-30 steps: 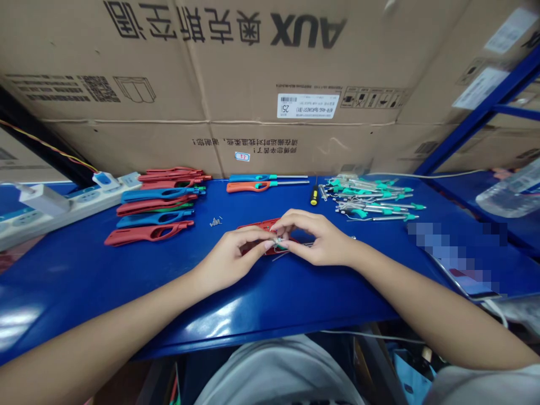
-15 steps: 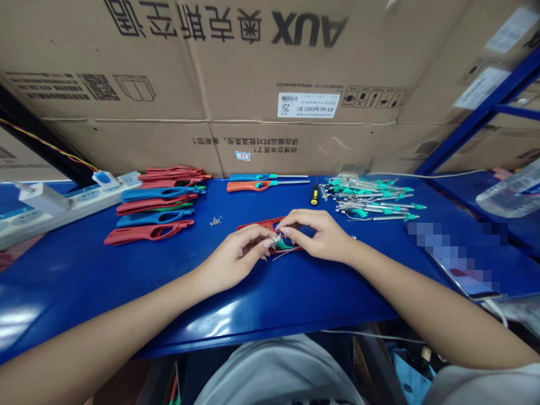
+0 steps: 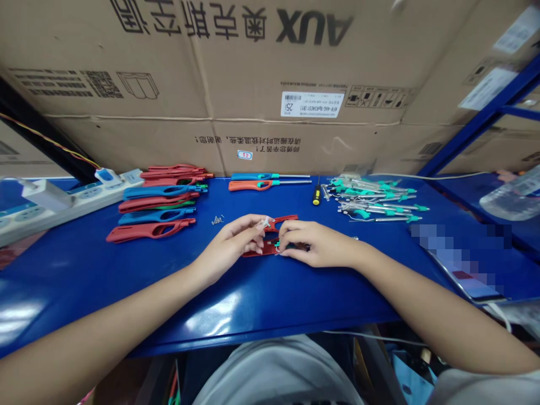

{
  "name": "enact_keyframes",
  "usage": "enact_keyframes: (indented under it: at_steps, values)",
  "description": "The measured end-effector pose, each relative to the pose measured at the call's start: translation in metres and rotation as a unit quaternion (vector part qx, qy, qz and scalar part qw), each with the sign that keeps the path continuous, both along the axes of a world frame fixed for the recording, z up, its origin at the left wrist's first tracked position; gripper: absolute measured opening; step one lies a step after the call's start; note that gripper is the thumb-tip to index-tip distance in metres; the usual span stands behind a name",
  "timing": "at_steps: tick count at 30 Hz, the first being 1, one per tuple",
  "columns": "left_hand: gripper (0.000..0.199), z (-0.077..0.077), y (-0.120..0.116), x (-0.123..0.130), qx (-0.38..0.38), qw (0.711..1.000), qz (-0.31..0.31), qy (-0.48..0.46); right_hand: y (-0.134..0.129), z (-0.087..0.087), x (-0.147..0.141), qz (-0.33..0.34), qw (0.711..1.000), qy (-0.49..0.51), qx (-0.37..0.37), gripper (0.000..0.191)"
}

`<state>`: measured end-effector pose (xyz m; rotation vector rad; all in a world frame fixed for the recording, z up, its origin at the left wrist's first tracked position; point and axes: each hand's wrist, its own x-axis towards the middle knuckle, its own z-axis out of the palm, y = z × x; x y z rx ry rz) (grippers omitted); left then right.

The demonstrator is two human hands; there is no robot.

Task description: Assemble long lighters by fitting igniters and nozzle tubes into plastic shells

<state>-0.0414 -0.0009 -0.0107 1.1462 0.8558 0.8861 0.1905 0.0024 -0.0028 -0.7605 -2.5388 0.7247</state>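
My left hand (image 3: 230, 247) pinches a small clear-and-white part (image 3: 266, 223) between thumb and forefinger, just above the work spot. My right hand (image 3: 318, 243) is bent low, its fingertips closed at a green piece with a thin white wire (image 3: 277, 245). That piece lies at a red lighter handle half (image 3: 255, 251), partly covered by both hands. Behind it rests a second red handle half (image 3: 289, 218), its middle hidden by my right fingers. What exactly the right fingertips grip is hidden.
Red and blue handle shells (image 3: 152, 230) are stacked at left beside a white power strip (image 3: 37, 216). Small screws (image 3: 217, 220) lie nearby. Two long lighters (image 3: 253, 185), a screwdriver (image 3: 316, 195) and a pile of green-and-metal lighter rods (image 3: 375, 197) sit behind. A phone (image 3: 464, 264) lies right.
My hands have moved apart. The left one has risen slightly with the small clear part, while the right has come down onto the front red half. Both red halves now show more.
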Motion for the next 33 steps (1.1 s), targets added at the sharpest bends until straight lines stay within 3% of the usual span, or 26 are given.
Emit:
enact_keyframes:
  at_steps: [4,7,9,20,33]
  values:
    - [0.037,0.001,-0.001,0.000,0.001,1.000,-0.003,0.021,0.001,-0.001,0.000,-0.060,0.991,0.047,-0.110,0.008]
    - [0.037,0.002,-0.002,0.000,0.008,0.999,-0.017,0.032,0.002,-0.005,-0.001,-0.093,0.965,0.075,-0.235,0.013]
    - [0.037,0.002,-0.002,0.000,0.021,0.999,-0.015,0.042,0.003,-0.008,-0.002,-0.099,0.953,0.101,-0.269,0.016]
    - [0.034,0.003,-0.001,0.000,0.073,0.989,-0.033,0.126,0.013,-0.026,-0.002,-0.105,0.927,0.196,-0.301,0.036]
    - [0.034,-0.004,0.003,-0.001,0.081,0.980,-0.051,0.172,0.013,-0.025,-0.002,-0.086,0.934,0.214,-0.272,0.028]
